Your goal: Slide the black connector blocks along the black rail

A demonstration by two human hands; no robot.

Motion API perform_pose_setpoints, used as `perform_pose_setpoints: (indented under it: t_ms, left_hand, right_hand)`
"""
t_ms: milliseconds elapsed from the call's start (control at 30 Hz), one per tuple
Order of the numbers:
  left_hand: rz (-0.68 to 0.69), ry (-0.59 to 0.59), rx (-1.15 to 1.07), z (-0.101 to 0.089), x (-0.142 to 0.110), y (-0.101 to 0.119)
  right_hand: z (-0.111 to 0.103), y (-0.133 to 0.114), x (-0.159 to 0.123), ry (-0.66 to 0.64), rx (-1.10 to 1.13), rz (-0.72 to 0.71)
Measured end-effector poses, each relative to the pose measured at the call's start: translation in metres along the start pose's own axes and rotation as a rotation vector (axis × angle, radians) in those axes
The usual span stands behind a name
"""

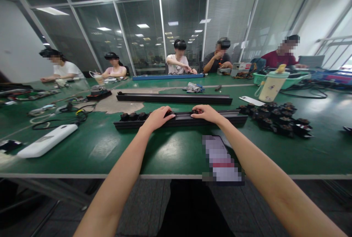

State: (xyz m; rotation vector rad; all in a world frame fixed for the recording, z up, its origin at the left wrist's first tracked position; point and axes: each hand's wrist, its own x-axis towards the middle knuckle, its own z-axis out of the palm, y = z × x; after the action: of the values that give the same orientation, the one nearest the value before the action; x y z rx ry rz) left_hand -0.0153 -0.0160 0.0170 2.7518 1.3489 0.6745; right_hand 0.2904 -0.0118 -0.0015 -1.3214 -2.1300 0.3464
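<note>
A long black channel rail (183,122) lies across the table in front of me. Several small black round-topped parts (133,116) sit in a row in its left end. My left hand (157,118) is curled over the rail just right of that row, fingers closed round a similar black part (169,112). Farther right, my right hand (206,113) grips another black part (197,111) between thumb and fingers, at the rail's channel. A bare stretch of rail lies between the two hands. My fingers partly cover both held parts, so their exact kind cannot be made out.
A second black rail (176,98) lies behind. To the right are a pile of black parts (280,118), a white phone (251,100) and a cup (273,86). Another phone (222,158) lies near the front edge, a white case (48,141) at left. Several people sit opposite.
</note>
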Motion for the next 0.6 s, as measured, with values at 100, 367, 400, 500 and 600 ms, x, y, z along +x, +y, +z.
perform_pose_setpoints:
  t_ms: [100, 367, 400, 500, 600]
  left_hand:
    - [0.005, 0.001, -0.004, 0.0001, 0.0, -0.0002]
    - [0.022, 0.005, 0.003, 0.0022, 0.0015, -0.0014]
    - [0.022, 0.004, 0.004, 0.0022, 0.0017, -0.0013]
    - [0.014, 0.002, 0.004, 0.0015, 0.0017, -0.0003]
    - [0.002, -0.005, 0.004, -0.0002, 0.0012, 0.0013]
  right_hand:
    - [0.0007, 0.0, -0.0003, 0.005, -0.007, 0.002]
    - [-0.0008, 0.0011, 0.0012, -0.011, -0.014, -0.01]
    - [-0.0014, 0.0013, 0.0011, -0.017, -0.011, -0.009]
    - [-0.003, 0.001, -0.0005, -0.021, 0.006, 0.01]
    - [-0.0035, -0.001, -0.0029, -0.027, 0.016, 0.029]
